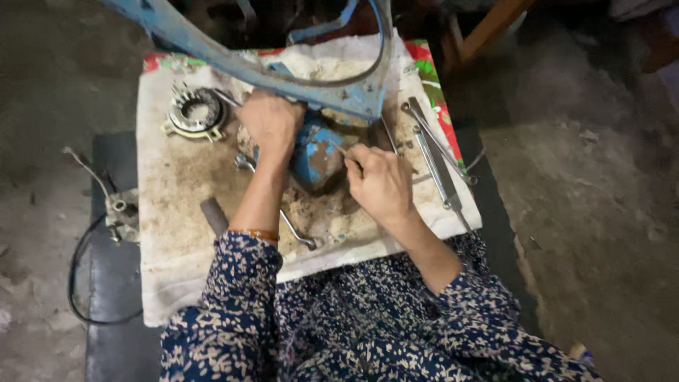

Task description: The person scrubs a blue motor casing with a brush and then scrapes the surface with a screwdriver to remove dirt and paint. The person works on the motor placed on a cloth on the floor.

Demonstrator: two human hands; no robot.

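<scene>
While the left hand (270, 124) clamps down on the rusty blue engine casing (316, 157), the right hand (378, 182) beside it pinches a thin metal tool (340, 149) against that casing, wrenches (435, 152) lying just right.

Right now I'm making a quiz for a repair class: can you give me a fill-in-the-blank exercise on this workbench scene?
1. The left hand rests on a rusty motor housing painted ____.
2. The right hand holds a thin ____ tool against that housing.
3. The round ring-shaped part lies to the ____ of the left hand.
4. Several long wrenches lie on the dirty ____ cloth.

Missing words: blue; metal; left; white
</scene>
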